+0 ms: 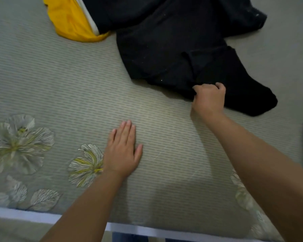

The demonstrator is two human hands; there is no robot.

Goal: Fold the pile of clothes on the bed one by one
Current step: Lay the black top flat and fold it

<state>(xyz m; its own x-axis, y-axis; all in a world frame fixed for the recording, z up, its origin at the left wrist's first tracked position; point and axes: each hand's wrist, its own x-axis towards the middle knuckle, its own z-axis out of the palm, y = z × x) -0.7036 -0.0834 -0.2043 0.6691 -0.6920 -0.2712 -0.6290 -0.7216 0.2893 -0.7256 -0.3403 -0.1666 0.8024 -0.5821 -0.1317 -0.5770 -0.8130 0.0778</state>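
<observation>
While nothing looks folded yet:
left hand: lying flat, fingers straight, on the bed, nearer than the grip and holding nothing.
right hand: clenching the near edge of the black garment.
black garment: spreading rumpled just beyond the grip.
yellow garment: waiting farther off, partly under the black.
progress: judging barely begun.

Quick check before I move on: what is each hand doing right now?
Left hand: open, fingers straight, resting flat on the bed sheet.
Right hand: closed, gripping the near edge of the black garment.
</observation>
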